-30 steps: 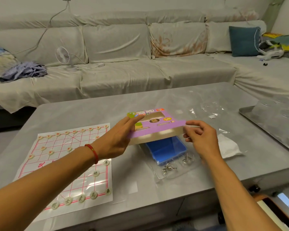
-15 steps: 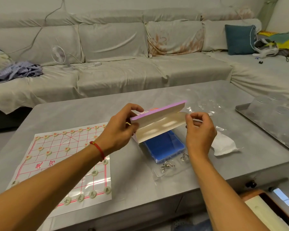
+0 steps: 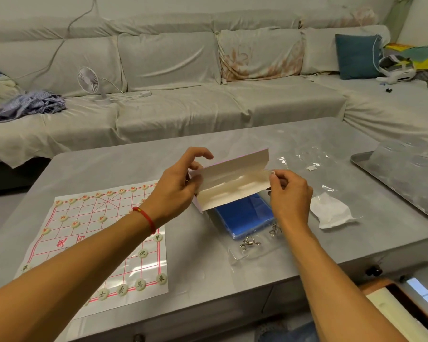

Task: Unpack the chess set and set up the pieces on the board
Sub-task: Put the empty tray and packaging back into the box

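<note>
**Flat box held up over a grey table, board laid out to the left**

Head view: a long sofa (image 3: 183, 95) under pale covers fills the background, with a small white fan (image 3: 89, 82), a crumpled striped cloth (image 3: 30, 104) and a teal cushion (image 3: 356, 56) on it. In front stands a grey table (image 3: 208, 272), its near edge low in the picture.

On the table's left lies the paper chess board (image 3: 89, 223) with red grid lines. Round pale chess pieces (image 3: 141, 283) sit along its far and near rows; both forearms cross the board and hide much of its middle and near left, so the full count of pieces cannot be made out, and the far pieces' marks are too small to read.

Above the table's middle, both hands hold a flat cardboard box (image 3: 232, 186), its plain pale underside turned to the camera and only a thin purple edge showing; its printed face is hidden. The left hand (image 3: 176, 191), a red cord at its wrist, grips the box's left end with curled fingers. The right hand (image 3: 289, 193) pinches the right end between thumb and fingertips.

Below the box a blue case (image 3: 245, 218) lies on the table, its far part covered by the box. Small metal ring puzzles (image 3: 248, 243) in clear wrap lie just beside it. Right of these are a white packet (image 3: 330, 211), crinkled clear plastic (image 3: 311, 154) and a metal tray (image 3: 361, 164) cut off by the frame
</note>
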The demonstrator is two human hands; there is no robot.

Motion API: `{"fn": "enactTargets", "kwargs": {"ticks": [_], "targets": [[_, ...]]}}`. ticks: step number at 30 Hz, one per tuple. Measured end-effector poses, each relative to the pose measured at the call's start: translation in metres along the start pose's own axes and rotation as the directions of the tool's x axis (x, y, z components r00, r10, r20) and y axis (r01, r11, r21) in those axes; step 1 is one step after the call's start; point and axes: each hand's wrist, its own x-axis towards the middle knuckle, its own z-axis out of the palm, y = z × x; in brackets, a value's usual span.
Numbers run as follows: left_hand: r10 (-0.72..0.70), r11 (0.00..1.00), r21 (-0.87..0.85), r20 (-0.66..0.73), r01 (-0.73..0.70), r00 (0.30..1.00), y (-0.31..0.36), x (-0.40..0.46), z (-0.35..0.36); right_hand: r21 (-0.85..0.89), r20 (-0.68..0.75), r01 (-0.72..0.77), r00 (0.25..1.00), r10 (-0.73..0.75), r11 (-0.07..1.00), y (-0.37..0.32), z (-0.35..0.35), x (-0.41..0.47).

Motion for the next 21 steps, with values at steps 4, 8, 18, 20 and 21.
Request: {"fn": "enactTargets", "kwargs": {"ticks": [4,8,18,20,21], "targets": [[0.188,0.906,0.396,-0.062,-0.148,0.98,-0.012,0.003,0.002,-0.003,0.052,0.015,0.999,-0.015,1.0,-0.002,0.0,-0.003],[0.217,0.749,0.642,-0.001,-0.166,0.976,-0.019,0.004,0.004,0.008,0.057,0.01,0.998,-0.01,1.0,-0.005,0.0,-0.006],[0.153,0.65,0.742,0.084,-0.164,0.985,-0.009,0.007,0.024,-0.002,0.059,0.06,0.996,-0.06,0.998,-0.014,0.003,-0.012],[0.172,0.606,0.774,0.098,-0.184,0.98,-0.008,0.011,0.024,-0.004,0.056,0.061,0.997,-0.06,0.998,-0.015,0.002,-0.013],[0.193,0.587,0.784,0.106,-0.201,0.975,-0.007,0.012,0.024,-0.007,0.05,0.062,0.997,-0.062,0.998,-0.014,0.001,-0.013]]}}
